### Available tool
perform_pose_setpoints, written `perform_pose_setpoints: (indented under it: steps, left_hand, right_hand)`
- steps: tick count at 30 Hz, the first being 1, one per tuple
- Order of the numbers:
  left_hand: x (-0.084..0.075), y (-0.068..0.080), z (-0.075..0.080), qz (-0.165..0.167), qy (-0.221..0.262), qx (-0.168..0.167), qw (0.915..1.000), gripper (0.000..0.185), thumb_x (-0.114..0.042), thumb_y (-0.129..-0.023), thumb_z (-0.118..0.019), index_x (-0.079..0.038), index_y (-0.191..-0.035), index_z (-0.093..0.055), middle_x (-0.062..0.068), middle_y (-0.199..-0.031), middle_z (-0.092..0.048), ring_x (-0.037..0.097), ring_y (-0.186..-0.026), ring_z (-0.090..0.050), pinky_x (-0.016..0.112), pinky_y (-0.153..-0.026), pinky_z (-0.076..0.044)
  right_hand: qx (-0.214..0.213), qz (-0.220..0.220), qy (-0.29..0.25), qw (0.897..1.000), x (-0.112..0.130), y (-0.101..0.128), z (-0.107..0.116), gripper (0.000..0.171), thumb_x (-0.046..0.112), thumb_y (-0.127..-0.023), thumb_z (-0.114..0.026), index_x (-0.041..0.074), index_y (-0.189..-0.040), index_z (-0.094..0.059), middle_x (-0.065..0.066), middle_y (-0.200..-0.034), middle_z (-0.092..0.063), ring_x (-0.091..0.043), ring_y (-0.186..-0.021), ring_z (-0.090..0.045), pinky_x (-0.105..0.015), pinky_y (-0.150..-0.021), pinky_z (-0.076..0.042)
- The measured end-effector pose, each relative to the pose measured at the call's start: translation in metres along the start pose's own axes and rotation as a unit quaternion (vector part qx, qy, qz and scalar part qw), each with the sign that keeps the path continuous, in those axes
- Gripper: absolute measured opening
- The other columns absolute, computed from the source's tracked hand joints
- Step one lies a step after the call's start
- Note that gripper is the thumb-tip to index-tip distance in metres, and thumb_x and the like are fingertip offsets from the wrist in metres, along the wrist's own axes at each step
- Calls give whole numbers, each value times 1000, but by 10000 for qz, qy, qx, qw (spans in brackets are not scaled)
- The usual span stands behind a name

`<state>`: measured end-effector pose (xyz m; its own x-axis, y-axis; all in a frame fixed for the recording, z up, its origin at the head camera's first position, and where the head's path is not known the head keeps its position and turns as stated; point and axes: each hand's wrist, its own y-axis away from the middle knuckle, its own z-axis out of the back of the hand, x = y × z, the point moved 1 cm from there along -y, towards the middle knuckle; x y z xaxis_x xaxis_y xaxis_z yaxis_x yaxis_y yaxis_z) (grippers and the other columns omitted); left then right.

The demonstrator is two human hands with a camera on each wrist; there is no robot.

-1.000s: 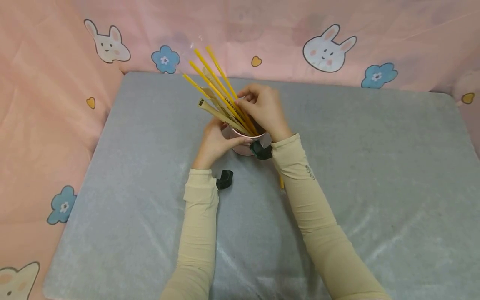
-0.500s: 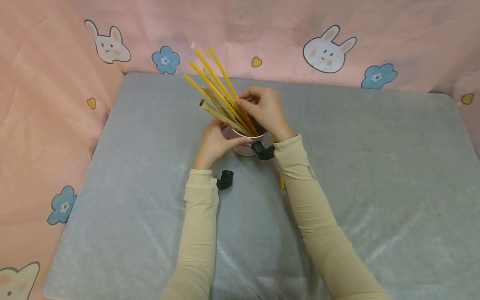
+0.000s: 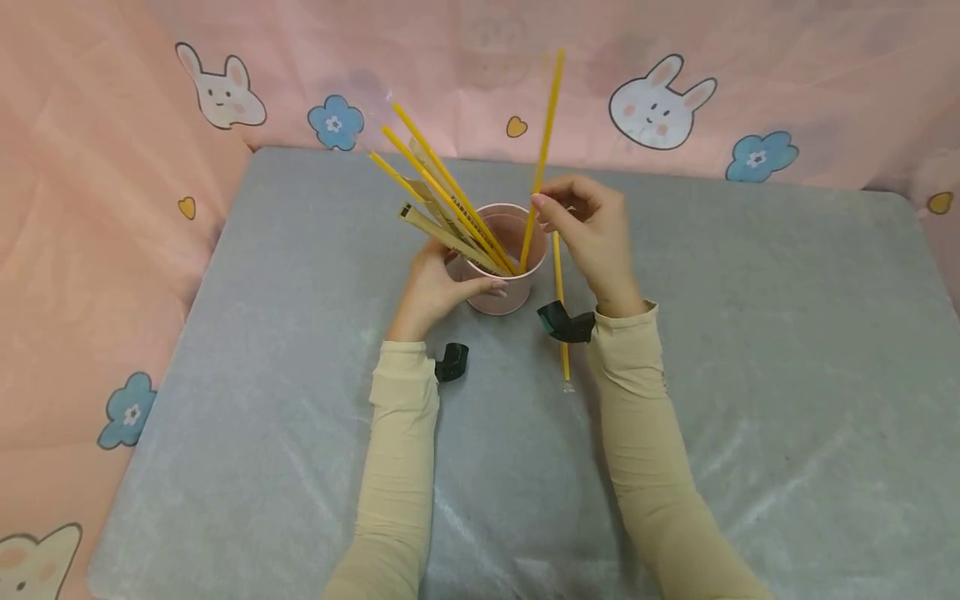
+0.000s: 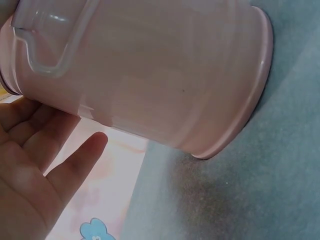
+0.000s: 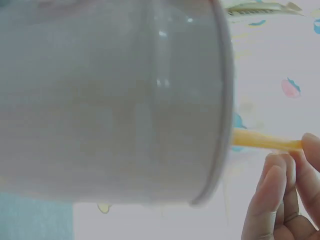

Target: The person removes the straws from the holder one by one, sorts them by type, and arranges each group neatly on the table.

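Note:
A pink bucket [image 3: 513, 298] stands on the table in the head view. My left hand [image 3: 429, 287] grips its left side, the thumb along the near side below the rim. Between right thumb and fingertips, my right hand [image 3: 596, 237] pinches a yellow straw [image 3: 551, 117] that stands nearly upright, its lower end inside the bucket. Several other yellow straws [image 3: 420, 158] in clear wrappers lean left in it, beside paper-wrapped sticks [image 3: 431, 227] with dark print. The right wrist view has the pinched straw [image 5: 260, 139] sticking out past the bucket's rim.
Another yellow straw [image 3: 566, 362] lies on the grey table [image 3: 750, 333], right of the bucket and partly behind the right wrist's black camera mount [image 3: 564, 323]. Behind the table hangs a pink cloth [image 3: 465, 50] with rabbits and flowers.
My right hand has moved right, swinging one yellow straw away from the bunch from a left lean to nearly upright. The left hand and bucket have stayed in place.

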<state>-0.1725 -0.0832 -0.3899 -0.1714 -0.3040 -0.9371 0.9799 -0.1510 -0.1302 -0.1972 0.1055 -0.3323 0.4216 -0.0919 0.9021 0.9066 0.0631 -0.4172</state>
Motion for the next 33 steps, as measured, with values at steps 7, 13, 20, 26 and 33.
perform_pose_setpoints:
  steps: [7, 13, 20, 26, 33]
  left_hand:
    - [0, 1, 0, 114, 129, 5, 9999, 73, -14, -67, -87, -3, -128, -49, 10, -124, -57, 18, -120, -51, 26, -104, -37]
    - [1, 2, -1, 70, 237, 21, 9997, 73, -13, -67, -87, -4, -129, -48, 9, -123, -56, 17, -120, -51, 26, -105, -37]
    - [0, 0, -2, 155, 185, 47, 9997, 74, -14, -67, -87, -4, -129, -48, 8, -124, -56, 17, -121, -50, 27, -105, -37]
    - [1, 0, -2, 111, 196, 28, 9997, 73, -13, -66, -87, -3, -128, -49, 9, -123, -57, 17, -119, -51, 27, -104, -38]
    - [2, -1, -2, 35, 267, -19, 9996, 73, -12, -66, -87, -3, -128, -50, 9, -122, -57, 17, -119, -52, 28, -104, -38]
  right_hand:
    - [-363, -145, -576, 9976, -3, 7, 12, 7, -2, -92, -57, -4, -87, -62, -2, -82, -67, -18, -72, -61, -24, -60, -55]
    - [-530, -280, -1070, 9925, -3, 8, 18, 7, -2, -92, -56, -5, -89, -62, -10, -84, -67, -24, -75, -63, -24, -62, -55]
    - [-613, -273, -1141, 9912, 0, 7, 23, 11, -1, -92, -56, -11, -93, -61, -11, -84, -68, -26, -76, -65, -24, -62, -56]
    - [-667, -571, -1527, 9844, 2, 7, 26, 8, -5, -90, -58, -9, -94, -63, -17, -87, -65, -25, -78, -64, -25, -64, -55]
    - [-708, -641, -1704, 9807, 3, 7, 27, 8, -9, -87, -59, -5, -92, -64, -16, -87, -65, -25, -77, -64, -25, -64, -55]
